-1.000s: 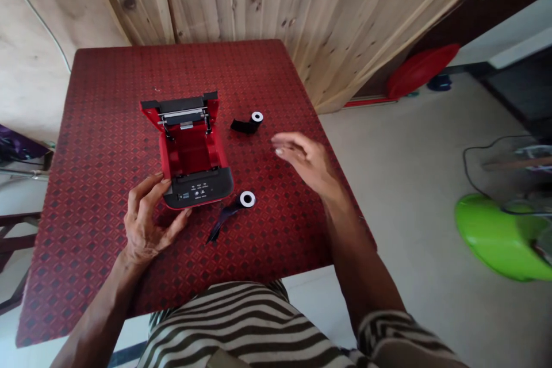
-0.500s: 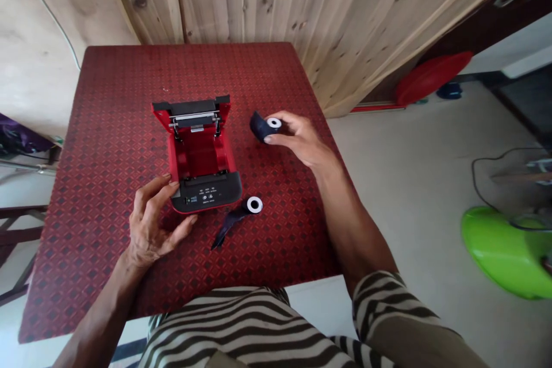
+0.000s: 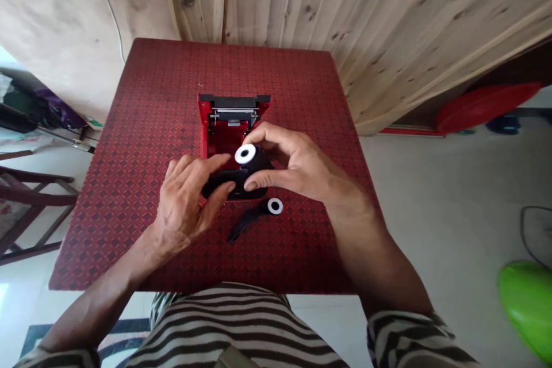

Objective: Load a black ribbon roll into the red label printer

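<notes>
A small red and black printer (image 3: 235, 102) stands on the table with its lid raised and its red inside partly showing. My right hand (image 3: 297, 167) grips a dark ribbon roll (image 3: 245, 153) with a white end, thumb below and fingers above, over the printer's front part. Close by on the left, my left hand (image 3: 185, 201) has its fingers and thumb apart, pointing at the roll; whether it touches the dark material there I cannot tell. A second dark roll (image 3: 275, 206) with a white end lies in front of the printer, its loose dark tail stretching left. The hands hide much of the printer's panel.
A red patterned cloth covers the table (image 3: 150, 98), which stands against a wooden wall (image 3: 280, 0). To the left is a dark wooden chair (image 3: 34, 201). A green plastic object (image 3: 526, 305) and a red round object (image 3: 487, 104) are on the right.
My right hand has carried its roll left, from beside the printer to over it. My left hand has left the printer's front corner and come up towards the roll. The view has shifted left.
</notes>
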`<state>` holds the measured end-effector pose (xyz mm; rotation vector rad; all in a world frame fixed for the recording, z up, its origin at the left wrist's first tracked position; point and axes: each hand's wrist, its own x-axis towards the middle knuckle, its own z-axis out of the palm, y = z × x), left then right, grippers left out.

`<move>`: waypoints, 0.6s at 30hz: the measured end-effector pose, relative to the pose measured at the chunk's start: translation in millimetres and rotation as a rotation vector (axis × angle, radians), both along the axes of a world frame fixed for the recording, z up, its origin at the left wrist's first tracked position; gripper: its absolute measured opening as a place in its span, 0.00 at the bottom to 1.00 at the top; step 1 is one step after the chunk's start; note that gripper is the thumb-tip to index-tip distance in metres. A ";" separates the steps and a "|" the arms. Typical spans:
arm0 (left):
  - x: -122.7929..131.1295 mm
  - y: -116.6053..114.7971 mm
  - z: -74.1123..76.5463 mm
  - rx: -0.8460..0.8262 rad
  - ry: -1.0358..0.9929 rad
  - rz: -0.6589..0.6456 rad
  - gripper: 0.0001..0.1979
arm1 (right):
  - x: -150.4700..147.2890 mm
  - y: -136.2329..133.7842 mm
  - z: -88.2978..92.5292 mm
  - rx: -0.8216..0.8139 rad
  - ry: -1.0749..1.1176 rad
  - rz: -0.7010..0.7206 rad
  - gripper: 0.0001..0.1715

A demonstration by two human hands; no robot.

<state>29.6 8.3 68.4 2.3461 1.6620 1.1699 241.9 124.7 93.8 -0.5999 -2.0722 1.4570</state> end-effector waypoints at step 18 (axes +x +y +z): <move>8.0 3.3 -23.6 -0.034 0.033 0.158 0.06 | -58.2 -12.5 -6.3 0.537 -0.899 -0.080 0.11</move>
